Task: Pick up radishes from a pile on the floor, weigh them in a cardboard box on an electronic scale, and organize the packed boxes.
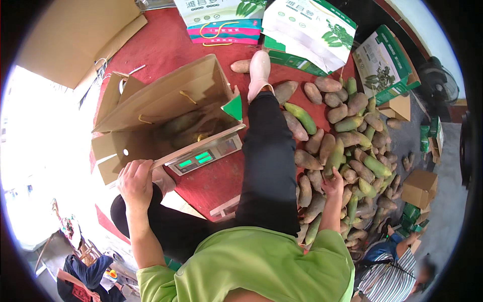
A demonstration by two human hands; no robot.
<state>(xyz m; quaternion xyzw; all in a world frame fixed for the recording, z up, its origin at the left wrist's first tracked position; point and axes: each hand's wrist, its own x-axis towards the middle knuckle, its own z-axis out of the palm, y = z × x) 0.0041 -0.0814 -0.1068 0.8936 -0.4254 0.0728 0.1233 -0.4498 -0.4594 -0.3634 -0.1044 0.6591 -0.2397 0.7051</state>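
Left hand (135,182): fingers curled over the near flap edge of the open cardboard box (166,108), flap gripped. The box is seated on a digital scale (205,156) with a green-lit display, and the scale sits on a red mat (166,45). Several brown-green tubers (183,123) are seen inside the box.

Right hand (333,182): fingers reached down into the tuber pile (347,146) and closed loosely on one brown tuber (336,160); whether it is fully gripped cannot be told, as the fingertips are hidden by the hand.

The pile is spread on the floor to the right of the outstretched leg in dark trousers (266,156), foot in a pale boot (259,73). One single tuber (241,66) lies just beside the boot, apart from the pile.

Beyond the pile, white-and-green printed cartons (307,30) are stacked, with another carton (382,63) farther right. A small plain cardboard box (420,187) is set at the far right. Another person in a striped shirt (390,277) is seen at bottom right, a hand near the pile's lower edge.
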